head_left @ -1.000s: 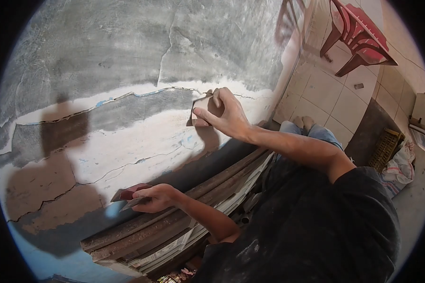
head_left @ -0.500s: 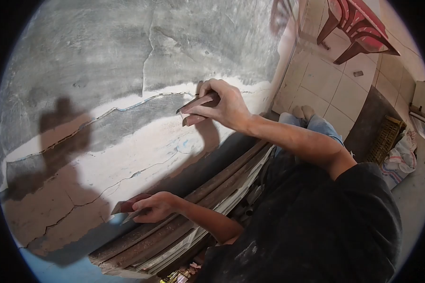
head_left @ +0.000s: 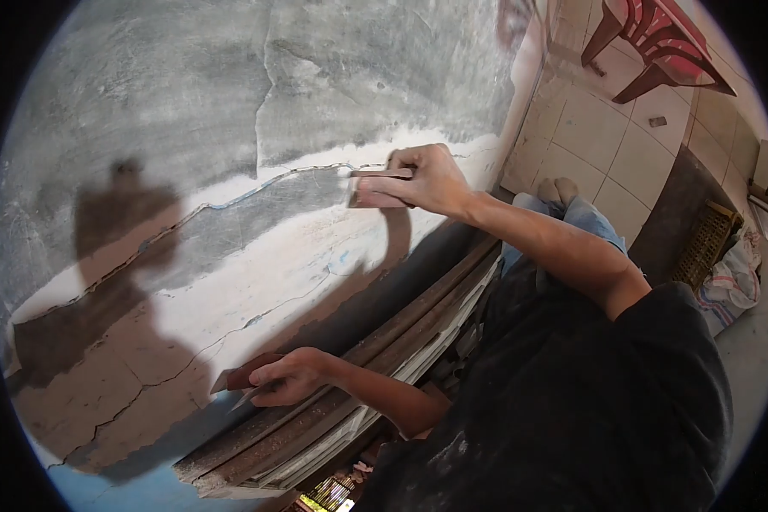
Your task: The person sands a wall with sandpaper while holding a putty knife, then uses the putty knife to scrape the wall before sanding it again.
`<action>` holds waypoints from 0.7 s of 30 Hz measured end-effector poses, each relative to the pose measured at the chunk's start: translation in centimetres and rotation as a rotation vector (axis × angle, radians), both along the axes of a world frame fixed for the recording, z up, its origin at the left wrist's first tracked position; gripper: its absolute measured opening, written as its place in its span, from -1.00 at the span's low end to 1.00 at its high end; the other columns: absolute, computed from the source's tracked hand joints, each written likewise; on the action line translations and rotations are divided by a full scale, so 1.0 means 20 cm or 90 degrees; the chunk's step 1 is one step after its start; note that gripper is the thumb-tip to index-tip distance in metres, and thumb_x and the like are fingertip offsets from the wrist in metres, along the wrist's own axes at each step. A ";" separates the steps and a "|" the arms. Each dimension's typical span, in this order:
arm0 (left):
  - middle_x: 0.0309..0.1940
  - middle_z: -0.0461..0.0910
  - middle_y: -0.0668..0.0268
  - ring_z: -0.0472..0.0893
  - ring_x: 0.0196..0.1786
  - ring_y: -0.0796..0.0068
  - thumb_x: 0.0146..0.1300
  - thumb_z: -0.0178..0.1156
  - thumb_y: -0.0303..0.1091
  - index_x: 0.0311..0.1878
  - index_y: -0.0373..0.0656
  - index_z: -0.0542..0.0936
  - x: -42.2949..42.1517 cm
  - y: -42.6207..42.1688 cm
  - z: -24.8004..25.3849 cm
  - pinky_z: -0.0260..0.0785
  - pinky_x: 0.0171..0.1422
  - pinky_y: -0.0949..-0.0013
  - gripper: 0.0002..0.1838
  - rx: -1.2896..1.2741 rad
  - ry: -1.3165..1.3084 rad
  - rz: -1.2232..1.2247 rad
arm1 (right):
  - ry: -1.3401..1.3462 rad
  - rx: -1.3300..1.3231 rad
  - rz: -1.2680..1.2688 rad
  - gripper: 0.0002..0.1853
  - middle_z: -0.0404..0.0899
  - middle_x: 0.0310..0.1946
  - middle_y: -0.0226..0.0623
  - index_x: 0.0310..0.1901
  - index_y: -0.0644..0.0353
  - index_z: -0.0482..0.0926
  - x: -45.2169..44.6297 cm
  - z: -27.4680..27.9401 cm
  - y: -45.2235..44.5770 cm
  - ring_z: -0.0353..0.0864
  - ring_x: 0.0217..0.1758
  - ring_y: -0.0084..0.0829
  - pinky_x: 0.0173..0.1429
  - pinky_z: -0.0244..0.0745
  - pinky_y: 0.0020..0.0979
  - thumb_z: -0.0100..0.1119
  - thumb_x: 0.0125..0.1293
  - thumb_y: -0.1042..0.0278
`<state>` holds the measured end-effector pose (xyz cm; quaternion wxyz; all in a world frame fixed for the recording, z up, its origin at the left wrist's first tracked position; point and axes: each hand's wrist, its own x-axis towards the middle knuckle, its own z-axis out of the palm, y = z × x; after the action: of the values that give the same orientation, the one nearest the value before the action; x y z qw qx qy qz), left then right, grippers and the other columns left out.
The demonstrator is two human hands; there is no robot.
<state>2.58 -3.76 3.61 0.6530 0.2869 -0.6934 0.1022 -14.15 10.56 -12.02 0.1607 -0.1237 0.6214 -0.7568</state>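
Note:
My right hand (head_left: 439, 179) is closed around a flat scraper (head_left: 380, 194) with a pinkish-brown face. Its pale edge is at the grey and white wall, just below a long crack (head_left: 269, 182); whether it touches cannot be told. Lower down, my left hand (head_left: 288, 376) grips a second thin, reddish-brown flat scraper (head_left: 239, 376). A narrow grey blade edge shows beneath those fingers. White filler (head_left: 256, 269) covers a broad band of wall between the hands, and a thinner crack (head_left: 252, 322) runs through it.
Long brown boards (head_left: 333, 401) are stacked along the wall's foot, close under my left forearm. A red plastic chair (head_left: 657, 43) stands on the tiled floor (head_left: 584, 141). At right are a yellow crate (head_left: 706, 243) and a white sack (head_left: 730, 286). My shadow falls across the wall.
My right hand with its scraper has moved right along the crack, and the scraper has turned flatter to view. My left hand holds its scraper in nearly the same place. The view has shifted slightly.

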 end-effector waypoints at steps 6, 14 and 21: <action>-0.14 0.49 -0.05 0.51 -0.12 0.30 0.50 -0.12 -0.14 -0.05 -0.48 0.37 0.01 -0.03 0.00 0.40 0.01 0.28 -0.56 -0.013 0.016 -0.036 | 0.008 -0.080 -0.016 -0.44 0.32 -0.83 -0.50 -0.71 0.18 0.55 -0.02 0.07 -0.04 0.21 -0.72 -0.66 -0.62 0.07 -0.51 0.43 0.05 -0.19; -0.17 0.44 0.08 0.52 -0.15 0.44 0.52 -0.14 -0.11 -0.05 -0.44 0.31 0.04 -0.05 0.00 0.47 -0.08 0.42 -0.56 -0.017 -0.026 -0.004 | -0.018 -0.020 0.000 -0.51 0.31 -0.81 -0.54 -0.68 0.21 0.56 0.01 0.03 0.00 0.22 -0.66 -0.73 -0.60 0.07 -0.52 0.41 0.15 -0.03; -0.16 0.43 0.04 0.54 -0.14 0.41 0.51 -0.13 -0.06 -0.04 -0.43 0.31 0.05 -0.05 0.00 0.48 -0.09 0.41 -0.53 -0.004 -0.027 0.001 | 0.045 0.058 -0.012 -0.38 0.32 -0.84 -0.38 -0.69 0.21 0.54 0.03 0.06 -0.02 0.27 -0.74 -0.55 -0.61 0.16 -0.43 0.34 0.06 -0.28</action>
<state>3.51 -4.67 3.67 0.6388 0.2833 -0.7066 0.1109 -13.64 10.07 -10.92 0.1372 -0.1370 0.6618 -0.7242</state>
